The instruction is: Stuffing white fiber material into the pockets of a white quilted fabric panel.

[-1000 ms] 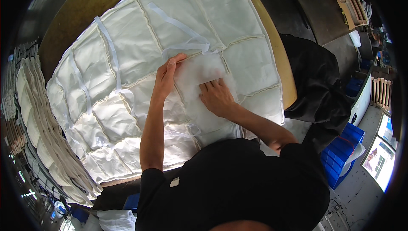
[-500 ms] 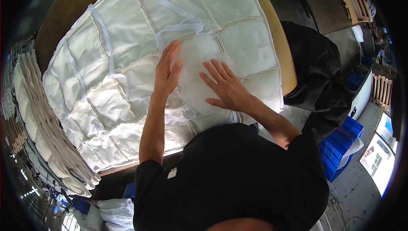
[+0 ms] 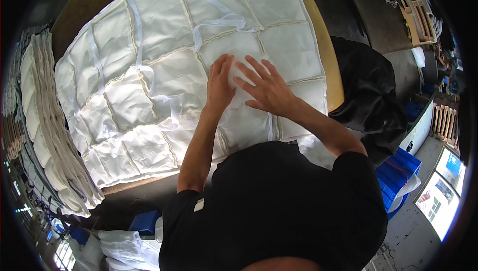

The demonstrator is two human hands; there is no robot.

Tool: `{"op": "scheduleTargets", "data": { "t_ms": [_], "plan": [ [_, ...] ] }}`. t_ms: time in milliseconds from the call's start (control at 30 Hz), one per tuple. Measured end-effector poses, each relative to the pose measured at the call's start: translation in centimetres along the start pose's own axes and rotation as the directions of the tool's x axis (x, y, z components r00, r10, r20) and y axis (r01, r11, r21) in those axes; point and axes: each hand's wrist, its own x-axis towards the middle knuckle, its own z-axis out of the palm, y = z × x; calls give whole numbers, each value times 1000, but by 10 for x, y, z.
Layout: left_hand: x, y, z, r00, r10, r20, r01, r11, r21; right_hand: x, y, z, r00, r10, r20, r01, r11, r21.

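Note:
A large white panel of thin cloth [image 3: 164, 86], sewn into squares by cream seams, lies spread before me. White ribbons [image 3: 219, 22] trail over it in loose curves. My left hand [image 3: 220, 82] is over the middle of the panel, fingers stretched out and close together, holding nothing. Just to its right, my right hand [image 3: 266, 86] is palm down with fingers spread, its fingertips close to the left hand. A hazy white patch shows between the hands; I cannot make out what it is. Whether the palms press on the cloth is hard to tell.
The panel rests on a tan board [image 3: 334, 84] with a curved edge. Black cloth [image 3: 368, 81] is bunched at the right, above a blue crate [image 3: 396, 171]. Folded cream fabric [image 3: 45, 121] hangs at the left. White cloth [image 3: 127, 246] lies at the lower left.
My left hand has moved right and slightly down, closing the gap to my right hand. The right hand stays nearly in place. The hazy white patch looks smaller.

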Motion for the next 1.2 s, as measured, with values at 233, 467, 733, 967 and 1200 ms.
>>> {"op": "scheduleTargets", "data": {
  "t_ms": [233, 467, 733, 967, 1200],
  "plan": [
    [-70, 40, -39, 880, -366, -302, 280, 914, -293, 38, 52, 50, 873, -470, 128, 473, 881, 9],
    [-50, 29, 16, 959, -271, 82, 245, 940, 238, 72, 91, 56, 958, -283, 45, 225, 842, 490],
    [-22, 3, 49, 999, 54, 1, -36, 653, 756, 98, 113, 54, 972, -169, 161, -16, 642, 767],
    [-12, -3, 37, 993, -111, 42, 73, 849, 523, 118, 124, 44, 947, -149, 286, -126, 647, 752],
    [-5, -2, 38, 994, 63, 87, -105, 745, 659, 129, 135, 41, 950, -160, 269, -153, 513, 844]
  ]
}}
